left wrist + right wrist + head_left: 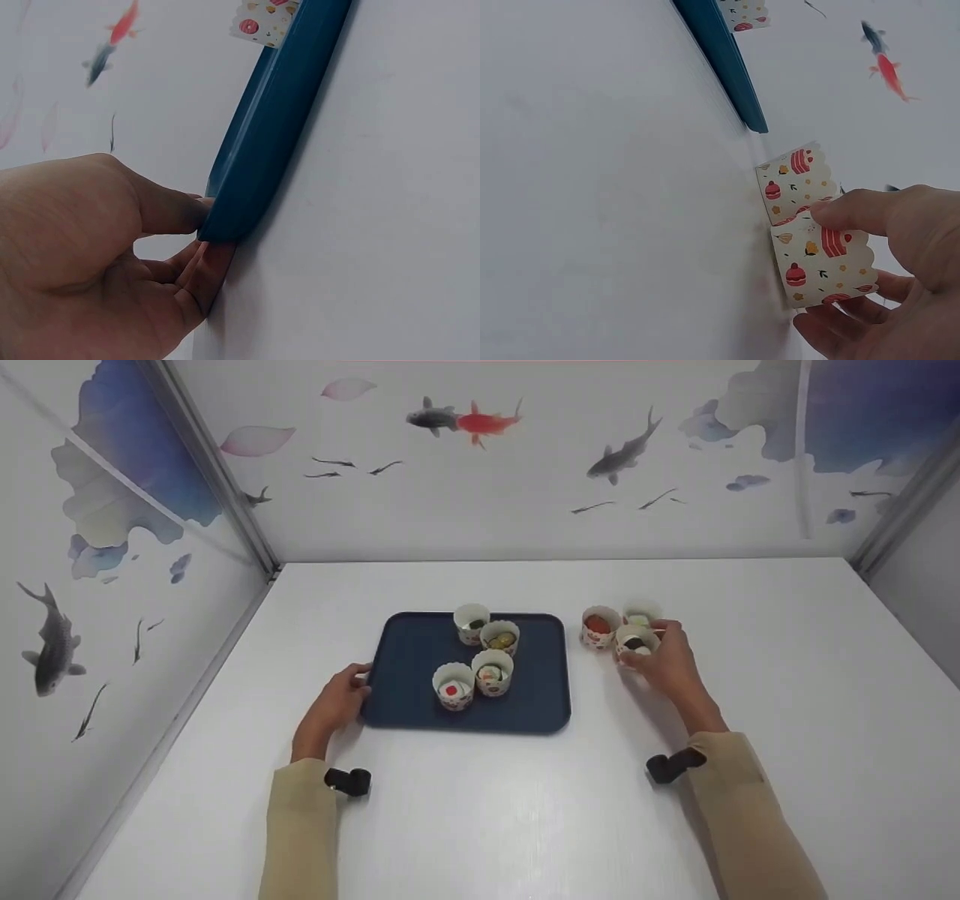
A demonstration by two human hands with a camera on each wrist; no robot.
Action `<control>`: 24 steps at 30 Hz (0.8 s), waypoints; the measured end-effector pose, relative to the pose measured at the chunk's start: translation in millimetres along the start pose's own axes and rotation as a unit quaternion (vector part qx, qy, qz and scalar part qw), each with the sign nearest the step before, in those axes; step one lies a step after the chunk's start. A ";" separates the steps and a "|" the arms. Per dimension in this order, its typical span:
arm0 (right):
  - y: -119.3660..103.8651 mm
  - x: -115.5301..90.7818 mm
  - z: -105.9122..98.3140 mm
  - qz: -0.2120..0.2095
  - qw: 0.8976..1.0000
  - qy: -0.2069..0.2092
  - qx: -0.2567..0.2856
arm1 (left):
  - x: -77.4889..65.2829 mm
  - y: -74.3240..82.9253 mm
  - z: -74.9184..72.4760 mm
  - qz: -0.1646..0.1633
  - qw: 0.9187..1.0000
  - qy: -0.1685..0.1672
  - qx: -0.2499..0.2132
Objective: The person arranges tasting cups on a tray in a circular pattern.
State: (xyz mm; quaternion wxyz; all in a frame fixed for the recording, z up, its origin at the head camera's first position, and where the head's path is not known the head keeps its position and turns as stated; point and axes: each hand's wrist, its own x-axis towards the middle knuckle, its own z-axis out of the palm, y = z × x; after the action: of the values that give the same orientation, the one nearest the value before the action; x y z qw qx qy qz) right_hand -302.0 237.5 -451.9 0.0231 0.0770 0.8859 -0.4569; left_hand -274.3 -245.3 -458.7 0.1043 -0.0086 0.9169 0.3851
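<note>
At the left edge of the dark blue tray (405, 675), my left hand (337, 703) pinches the rim, thumb above and fingers underneath. My right hand (670, 664) holds a patterned paper baking cup (821, 262) between thumb and fingers, to the right of the tray. A black-and-white piece lies inside that cup. Beside it are a paper cup with a red-orange filling (598, 640) and another with a pale green one (641, 609). On the tray stand several similar cups, including one with a red-centred white piece (454, 701) and one with a roll-like piece (493, 687).
Farther back on the tray are a cup with a yellowish filling (500, 630) and one with a dark green piece (471, 636). The white table (495, 810) is bounded by a back wall (540, 525) and a left wall (112, 660) printed with fish.
</note>
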 end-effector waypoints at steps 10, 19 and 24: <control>-11.2 -4.5 -1.4 -0.006 1.000 0.002 -0.010 | 0.0 0.0 0.3 0.003 1.000 0.001 0.000; -25.3 -12.2 0.3 -0.022 0.999 0.001 -0.023 | -1.5 0.6 -0.2 -0.001 1.000 -0.004 -0.004; -30.5 -15.5 4.0 -0.046 0.999 0.005 -0.016 | -0.9 0.1 -0.7 -0.003 1.000 -0.005 -0.001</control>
State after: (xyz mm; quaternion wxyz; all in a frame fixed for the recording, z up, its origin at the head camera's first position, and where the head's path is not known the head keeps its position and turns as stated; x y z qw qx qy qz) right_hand -291.7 215.1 -427.9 -0.0007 0.0380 0.8959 -0.4427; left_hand -273.6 -245.8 -457.9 0.1103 -0.0095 0.9158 0.3861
